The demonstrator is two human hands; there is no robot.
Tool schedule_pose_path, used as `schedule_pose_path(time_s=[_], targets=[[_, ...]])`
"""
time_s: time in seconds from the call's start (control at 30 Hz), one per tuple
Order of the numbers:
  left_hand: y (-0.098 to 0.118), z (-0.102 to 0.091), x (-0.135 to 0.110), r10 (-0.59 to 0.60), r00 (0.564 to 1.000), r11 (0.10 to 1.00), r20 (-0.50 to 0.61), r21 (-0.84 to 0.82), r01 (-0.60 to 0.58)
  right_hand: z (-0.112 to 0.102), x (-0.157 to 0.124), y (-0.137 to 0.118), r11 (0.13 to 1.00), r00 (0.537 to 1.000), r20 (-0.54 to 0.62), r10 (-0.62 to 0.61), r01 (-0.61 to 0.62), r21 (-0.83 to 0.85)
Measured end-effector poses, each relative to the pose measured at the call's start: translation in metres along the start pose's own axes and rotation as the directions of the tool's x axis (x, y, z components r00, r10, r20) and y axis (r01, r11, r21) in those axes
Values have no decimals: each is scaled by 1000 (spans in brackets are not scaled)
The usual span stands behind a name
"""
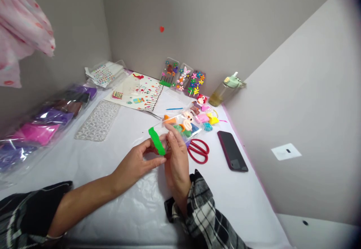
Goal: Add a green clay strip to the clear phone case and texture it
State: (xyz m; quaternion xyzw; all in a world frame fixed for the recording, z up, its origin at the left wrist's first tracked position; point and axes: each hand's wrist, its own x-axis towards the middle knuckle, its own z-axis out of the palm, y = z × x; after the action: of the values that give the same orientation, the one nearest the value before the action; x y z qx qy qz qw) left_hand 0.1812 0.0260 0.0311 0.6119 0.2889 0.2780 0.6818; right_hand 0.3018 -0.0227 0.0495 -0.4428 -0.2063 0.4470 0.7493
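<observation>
"So, where's the green clay strip (157, 141)?"
"Above the counter (135, 213), the left hand (138, 160) closed on its lower part."
"And the right hand (178, 155)?"
"Beside it, left of the red scissors (198, 151); its grip I can't tell."

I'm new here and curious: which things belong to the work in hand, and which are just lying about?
Probably the job: held green strip, colourful lumps, textured clear case, red scissors.

Probably just lying about: dark phone, bottle.
</observation>
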Motion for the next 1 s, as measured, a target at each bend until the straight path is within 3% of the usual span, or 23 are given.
schedule_pose_path(time_s=[0.37,0.63,1.0], targets=[[9,-4,2,15,1000,1000,9,-6,-15,-2,1,-2,999,1000,5,28,-28,26],[21,-25,-1,62,987,995,-150,-63,-72,-1,-2,-5,999,997,73,30,-30,10],[23,-31,1,68,981,996,-179,-44,-77,-2,-1,-4,999,997,77,30,-27,-45]])
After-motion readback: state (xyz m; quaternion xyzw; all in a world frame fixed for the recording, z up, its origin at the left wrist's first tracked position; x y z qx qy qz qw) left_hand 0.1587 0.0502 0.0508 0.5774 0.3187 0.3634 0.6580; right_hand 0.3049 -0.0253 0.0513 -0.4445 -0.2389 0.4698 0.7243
